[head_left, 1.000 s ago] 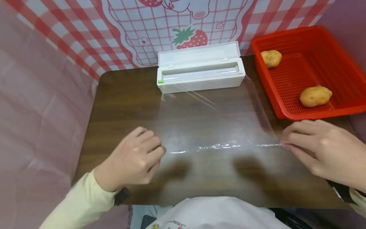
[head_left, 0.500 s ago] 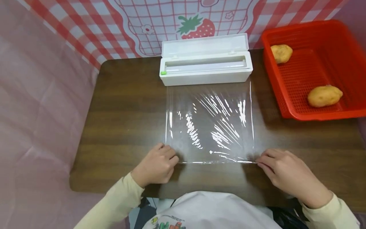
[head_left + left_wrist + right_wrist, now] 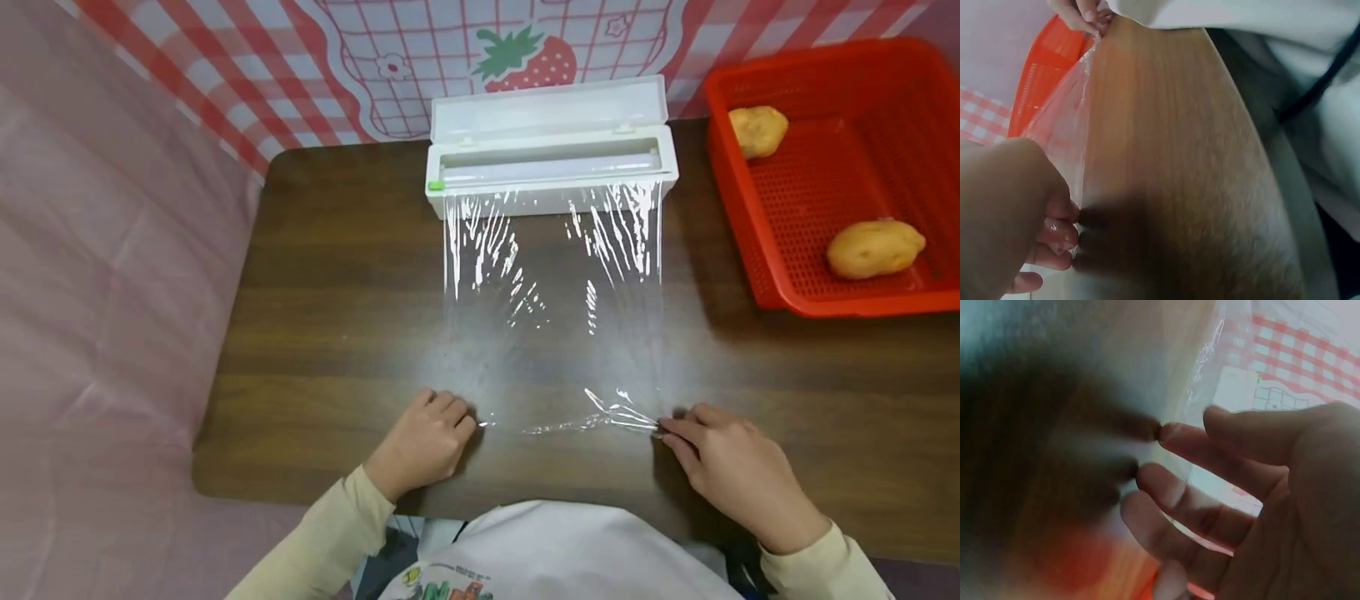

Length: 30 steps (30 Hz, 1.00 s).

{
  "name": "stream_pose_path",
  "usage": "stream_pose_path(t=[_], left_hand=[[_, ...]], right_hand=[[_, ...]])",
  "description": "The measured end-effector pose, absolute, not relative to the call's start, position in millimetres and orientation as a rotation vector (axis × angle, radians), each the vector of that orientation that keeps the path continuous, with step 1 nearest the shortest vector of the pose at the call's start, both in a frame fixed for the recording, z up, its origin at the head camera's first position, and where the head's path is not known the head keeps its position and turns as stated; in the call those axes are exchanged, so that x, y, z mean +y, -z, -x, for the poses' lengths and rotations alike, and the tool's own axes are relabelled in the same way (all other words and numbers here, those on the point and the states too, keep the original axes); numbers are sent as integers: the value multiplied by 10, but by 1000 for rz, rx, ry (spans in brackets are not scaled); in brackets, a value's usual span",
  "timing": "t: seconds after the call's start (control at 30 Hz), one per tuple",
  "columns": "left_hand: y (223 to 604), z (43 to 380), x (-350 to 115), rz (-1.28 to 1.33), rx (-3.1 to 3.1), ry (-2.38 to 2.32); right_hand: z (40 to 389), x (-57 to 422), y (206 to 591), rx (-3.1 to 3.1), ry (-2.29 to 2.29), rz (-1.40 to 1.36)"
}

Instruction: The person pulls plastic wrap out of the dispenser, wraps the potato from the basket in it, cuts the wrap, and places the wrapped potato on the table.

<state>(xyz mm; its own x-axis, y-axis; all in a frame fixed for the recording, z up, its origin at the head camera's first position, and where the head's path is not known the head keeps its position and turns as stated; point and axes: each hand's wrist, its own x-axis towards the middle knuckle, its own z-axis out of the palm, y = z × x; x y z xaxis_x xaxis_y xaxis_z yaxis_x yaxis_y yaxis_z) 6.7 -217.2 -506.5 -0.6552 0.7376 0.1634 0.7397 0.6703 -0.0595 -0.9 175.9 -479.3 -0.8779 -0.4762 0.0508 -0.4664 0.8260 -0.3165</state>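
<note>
A sheet of clear plastic wrap (image 3: 555,333) runs from a white wrap dispenser (image 3: 555,200) toward the person's body, with bright creases near the dispenser. The left hand (image 3: 423,442), fingers curled, grips the sheet's near left corner; wrap shows around its fingertips in the left wrist view. At the near right corner, the right hand (image 3: 731,471) pinches the wrap between thumb and index finger, and creases gather toward that point. Its other fingertips (image 3: 1154,478) come right down to the table in the right wrist view. The dispenser's lid (image 3: 547,108) stands raised.
A red plastic basket (image 3: 787,283) stands at the right with two potatoes, one a rounder potato (image 3: 759,132) and one a longer potato (image 3: 876,248). The wooden table (image 3: 322,333) ends just before the person's white apron (image 3: 562,550). A checked strawberry-print cloth (image 3: 225,75) hangs behind.
The right hand has come inward and toward the body, the left slightly nearer the body. The wrap has gone down closer to the table. The head view has shifted a little.
</note>
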Motion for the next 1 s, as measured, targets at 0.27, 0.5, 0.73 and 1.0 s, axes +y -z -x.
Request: stream_pose_path(t=[0.27, 0.5, 0.73, 1.0], left_hand=[[5082, -238, -2162, 1029, -2825, 101], [5074, -386, -2278, 959, -2898, 181], [5118, -398, -2336, 882, -2866, 372], [5128, -258, -2340, 886, -2764, 386]], right_hand=[[0, 1672, 4908, 3054, 658, 497], [-10, 1630, 5046, 3117, 775, 395], [3, 1695, 5071, 3113, 807, 422], [85, 1842, 4974, 3029, 780, 401]])
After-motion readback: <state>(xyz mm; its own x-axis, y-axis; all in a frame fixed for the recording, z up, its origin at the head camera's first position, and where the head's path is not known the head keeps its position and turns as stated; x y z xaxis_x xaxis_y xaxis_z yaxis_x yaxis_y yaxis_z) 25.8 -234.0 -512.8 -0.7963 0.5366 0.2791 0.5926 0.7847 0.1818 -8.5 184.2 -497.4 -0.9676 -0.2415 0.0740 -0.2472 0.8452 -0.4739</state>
